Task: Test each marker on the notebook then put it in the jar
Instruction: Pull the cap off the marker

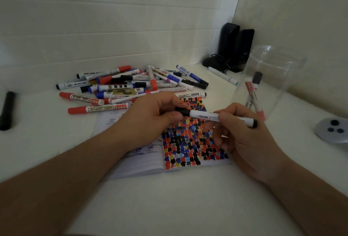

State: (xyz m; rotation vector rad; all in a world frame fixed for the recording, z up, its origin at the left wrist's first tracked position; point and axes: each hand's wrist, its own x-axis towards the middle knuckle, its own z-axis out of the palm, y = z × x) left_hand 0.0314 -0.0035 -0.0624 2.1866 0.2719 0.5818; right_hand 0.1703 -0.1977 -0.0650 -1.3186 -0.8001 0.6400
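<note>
A white marker with a black cap (205,116) lies level above the open notebook (188,147), whose right page is covered in coloured blots. My left hand (150,117) pinches the black cap end. My right hand (243,138) grips the marker's barrel near its other end. A clear plastic jar (271,85) stands to the right of the notebook with two markers leaning inside. A pile of several markers (130,87) lies beyond the notebook.
Two black speakers (235,47) and a dark mouse with a cable stand in the back corner. A lone marker (222,75) lies beside them. A black marker (7,109) rests at the far left. A grey controller (333,130) sits at the right edge.
</note>
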